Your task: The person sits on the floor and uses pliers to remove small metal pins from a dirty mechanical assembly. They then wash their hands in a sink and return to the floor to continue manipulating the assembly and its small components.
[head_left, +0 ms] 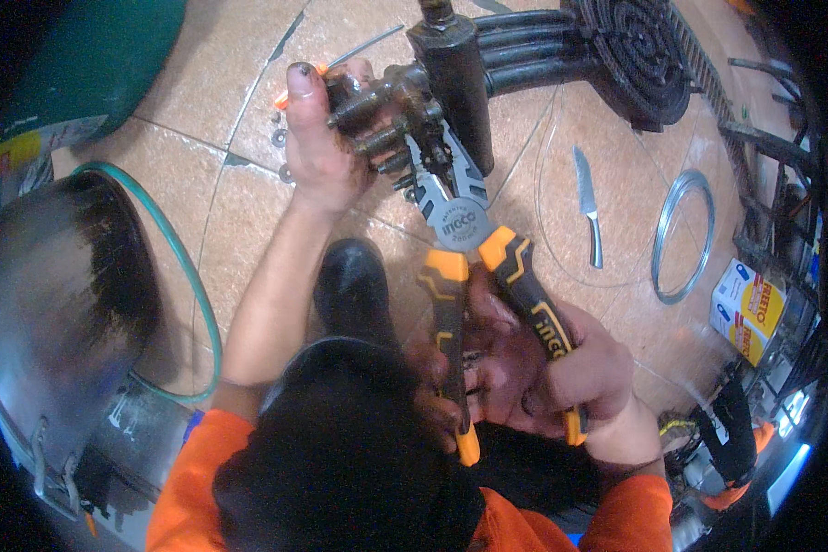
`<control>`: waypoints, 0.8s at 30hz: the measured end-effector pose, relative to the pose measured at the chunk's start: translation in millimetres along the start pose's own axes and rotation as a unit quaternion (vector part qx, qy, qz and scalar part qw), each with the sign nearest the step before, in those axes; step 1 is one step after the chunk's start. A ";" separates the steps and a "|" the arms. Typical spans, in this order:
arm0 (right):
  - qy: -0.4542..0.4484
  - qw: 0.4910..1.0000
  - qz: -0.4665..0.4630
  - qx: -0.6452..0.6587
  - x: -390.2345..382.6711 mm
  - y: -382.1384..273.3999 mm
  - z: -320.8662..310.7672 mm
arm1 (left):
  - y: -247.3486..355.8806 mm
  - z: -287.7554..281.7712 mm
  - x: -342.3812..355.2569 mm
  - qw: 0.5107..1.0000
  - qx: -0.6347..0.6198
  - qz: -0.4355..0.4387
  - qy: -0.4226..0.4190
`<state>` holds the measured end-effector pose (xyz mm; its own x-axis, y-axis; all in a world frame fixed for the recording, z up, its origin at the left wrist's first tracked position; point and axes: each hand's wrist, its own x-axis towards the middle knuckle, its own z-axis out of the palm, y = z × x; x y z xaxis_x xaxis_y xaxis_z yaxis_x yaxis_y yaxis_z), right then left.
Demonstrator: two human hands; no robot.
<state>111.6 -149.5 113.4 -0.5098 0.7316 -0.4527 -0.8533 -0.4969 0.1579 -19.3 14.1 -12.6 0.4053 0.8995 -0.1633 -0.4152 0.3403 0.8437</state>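
Observation:
My left hand (320, 164) is closed around a dark, greasy metal valve assembly (386, 115) with several stubby outlets. This joins a thick black pipe (457, 87), from which several tubes lead to a round cast-iron gas burner (637, 55) at the upper right. In my right hand (584, 368) is a pair of combination pliers (458, 224) with black and orange handles. The handles are spread, and the parted jaws straddle a dark part of the assembly; whether they touch it I cannot tell. Beyond my left hand shows a thin metal rod (366, 43) near something orange, partly hidden.
On the tiled floor lie a knife (587, 207), a coil of wire (684, 235) and small metal rings (280, 137). A yellow-white box (750, 309) and black metal rack (771, 143) stand right. Leftward are a green hose (189, 267), a green container (83, 64) and a large metal vessel (64, 267).

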 end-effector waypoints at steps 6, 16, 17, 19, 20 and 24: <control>0.103 0.988 -0.009 -0.117 -10.6 2.8 4.0 | 16.4 -3.4 -5.5 0.991 0.100 -0.007 -0.085; 0.246 0.866 0.065 -0.431 -11.2 -19.8 7.4 | 32.4 -6.6 4.7 0.945 0.247 -0.005 -0.213; 0.254 0.824 0.070 -0.502 -12.3 -21.3 4.1 | 31.1 -5.9 7.2 0.936 0.260 -0.016 -0.235; 0.268 0.740 0.074 -0.612 -14.2 -24.9 -2.9 | 28.8 -1.8 13.4 0.916 0.286 -0.038 -0.280; 0.275 0.701 0.072 -0.654 -14.4 -27.3 -6.2 | 28.2 3.6 15.1 0.910 0.300 -0.038 -0.283; 0.299 0.474 -0.029 -0.828 -13.1 -23.9 -29.1 | 26.3 17.0 14.1 0.820 0.456 -0.104 -0.332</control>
<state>141.9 -160.8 90.0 0.0531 0.7497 -0.6597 0.6430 -0.5311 -0.5518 -10.6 31.1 16.0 0.8694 0.3983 -0.2924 0.3766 -0.1511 0.9140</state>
